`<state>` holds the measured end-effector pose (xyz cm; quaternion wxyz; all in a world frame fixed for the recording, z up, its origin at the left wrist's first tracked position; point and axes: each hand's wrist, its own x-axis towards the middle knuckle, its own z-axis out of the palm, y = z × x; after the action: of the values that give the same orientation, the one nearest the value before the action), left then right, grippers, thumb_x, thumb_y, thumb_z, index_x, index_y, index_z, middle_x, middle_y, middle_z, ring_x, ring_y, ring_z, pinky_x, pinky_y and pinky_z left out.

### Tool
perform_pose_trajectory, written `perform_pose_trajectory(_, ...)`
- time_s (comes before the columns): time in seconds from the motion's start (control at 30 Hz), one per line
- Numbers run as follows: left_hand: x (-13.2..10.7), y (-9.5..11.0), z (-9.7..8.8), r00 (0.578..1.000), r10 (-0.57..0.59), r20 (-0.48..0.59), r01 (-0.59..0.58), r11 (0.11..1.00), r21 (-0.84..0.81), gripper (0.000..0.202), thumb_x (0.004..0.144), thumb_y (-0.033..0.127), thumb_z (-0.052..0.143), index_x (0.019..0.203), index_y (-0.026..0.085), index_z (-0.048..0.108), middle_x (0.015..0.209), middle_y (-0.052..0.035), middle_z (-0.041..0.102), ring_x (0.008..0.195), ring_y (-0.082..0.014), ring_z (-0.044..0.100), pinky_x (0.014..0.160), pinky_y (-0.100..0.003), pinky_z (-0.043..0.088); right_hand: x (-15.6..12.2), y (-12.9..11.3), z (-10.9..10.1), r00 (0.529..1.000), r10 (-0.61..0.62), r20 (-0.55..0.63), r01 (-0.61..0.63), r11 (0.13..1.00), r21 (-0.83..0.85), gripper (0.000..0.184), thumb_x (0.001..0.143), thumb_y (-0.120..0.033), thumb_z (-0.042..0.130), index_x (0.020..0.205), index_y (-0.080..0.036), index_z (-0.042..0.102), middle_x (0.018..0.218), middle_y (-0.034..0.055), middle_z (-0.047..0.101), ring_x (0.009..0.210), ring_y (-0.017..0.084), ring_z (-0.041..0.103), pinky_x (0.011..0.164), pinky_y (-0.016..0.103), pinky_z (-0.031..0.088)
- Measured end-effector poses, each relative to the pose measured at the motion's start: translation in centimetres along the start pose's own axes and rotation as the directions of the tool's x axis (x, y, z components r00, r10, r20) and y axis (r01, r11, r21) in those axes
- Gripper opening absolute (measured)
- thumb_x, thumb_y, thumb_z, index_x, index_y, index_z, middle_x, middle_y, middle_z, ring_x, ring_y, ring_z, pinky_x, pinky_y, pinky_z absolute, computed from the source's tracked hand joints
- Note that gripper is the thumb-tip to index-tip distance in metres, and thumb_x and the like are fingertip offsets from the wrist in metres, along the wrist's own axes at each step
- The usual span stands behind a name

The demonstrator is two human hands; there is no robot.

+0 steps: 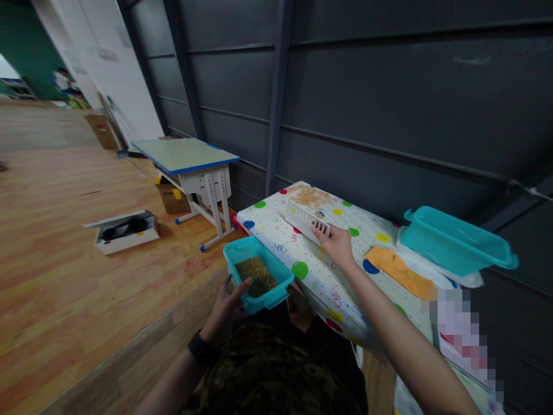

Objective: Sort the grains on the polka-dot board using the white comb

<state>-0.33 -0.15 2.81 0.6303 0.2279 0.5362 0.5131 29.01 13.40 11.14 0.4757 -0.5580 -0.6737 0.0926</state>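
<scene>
My left hand (224, 311) grips the near left side of a teal plastic container (281, 275), its thumb over the rim. Inside lies a layer of small yellowish and dark green beans or grains (254, 274). The container is held beside the table's front edge. My right hand (337, 245) is closed on the right end of a white slotted plastic basket (299, 220), which is tilted so that mostly its slotted side shows. Behind it, pale yellow grains (310, 196) are spread on the white dotted tablecloth (276, 230).
At the table's right stands a larger teal tub (462, 239), with an orange cloth (400, 270) beside it. A dark panelled wall (389, 104) runs along the back. To the left are a school desk (185, 154) and an open white box (127, 233) on the floor.
</scene>
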Motion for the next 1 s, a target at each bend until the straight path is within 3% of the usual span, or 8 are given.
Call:
perform_pose_trajectory(0.23,-0.1,0.2,-0.2,1.000,-0.014,0.011,0.014,1.000,0.004,0.105,0.083,0.052,0.102,0.169,0.027,0.047,0.153,-0.0201,0.075,0.104,-0.0315,0.087,0.071,-0.038,0.071,-1.4,-1.6,0.3,0.990,-0.103,0.098,0.103,0.995,0.005,0.058,0.095,-0.070,0.061,0.057,-0.027,0.053,0.049,-0.0014,0.048,0.052,0.017,0.049,0.056,0.031,0.039)
perform_pose_trajectory(0.37,-0.3,0.4,-0.2,1.000,-0.012,-0.004,0.012,1.000,-0.003,0.106,0.082,0.054,0.102,0.169,0.027,0.048,0.151,-0.0196,0.077,0.107,-0.0341,0.086,0.072,-0.039,0.072,-3.4,-2.7,0.9,0.962,-0.225,0.156,0.228,0.974,-0.003,0.049,0.102,-0.058,0.059,0.066,-0.026,0.068,0.057,0.0026,0.065,0.054,0.019,0.061,0.062,0.031,0.050)
perform_pose_trajectory(0.53,-0.7,0.7,0.0,0.999,-0.024,0.029,0.024,0.999,-0.025,0.112,0.083,0.052,0.102,0.174,0.028,0.041,0.145,-0.0187,0.080,0.106,-0.0328,0.087,0.071,-0.038,0.071,-5.7,-3.7,1.7,0.912,-0.388,0.132,0.385,0.922,0.050,0.035,0.104,-0.045,0.060,0.092,-0.026,0.087,0.086,0.0099,0.087,0.072,0.025,0.079,0.072,0.033,0.061)
perform_pose_trajectory(0.63,-0.5,0.5,-0.1,1.000,-0.017,0.006,0.017,1.000,-0.011,0.109,0.085,0.052,0.100,0.174,0.029,0.041,0.147,-0.0190,0.080,0.106,-0.0324,0.087,0.069,-0.035,0.069,-4.3,-3.0,1.2,0.942,-0.330,0.064,0.331,0.943,-0.017,0.039,0.103,-0.049,0.061,0.086,-0.024,0.085,0.079,0.0103,0.084,0.066,0.025,0.077,0.069,0.034,0.058)
perform_pose_trajectory(0.8,0.1,-0.1,-0.1,1.000,0.005,-0.014,-0.005,1.000,0.025,0.105,0.084,0.056,0.099,0.170,0.030,0.046,0.154,-0.0190,0.076,0.112,-0.0339,0.086,0.070,-0.036,0.070,0.5,0.7,-0.8,0.989,-0.057,-0.136,0.024,0.972,-0.233,0.044,0.097,-0.055,0.060,0.069,-0.024,0.072,0.058,0.0076,0.069,0.056,0.024,0.064,0.062,0.034,0.045)
perform_pose_trajectory(1.0,0.2,0.1,0.0,0.999,-0.042,-0.028,0.043,0.999,0.021,0.107,0.080,0.055,0.102,0.169,0.031,0.047,0.145,-0.0183,0.080,0.101,-0.0322,0.087,0.067,-0.035,0.068,1.5,3.7,-1.2,0.990,0.030,-0.140,-0.075,0.942,-0.326,0.037,0.096,-0.050,0.061,0.078,-0.022,0.077,0.062,0.0079,0.071,0.058,0.024,0.060,0.063,0.034,0.037)
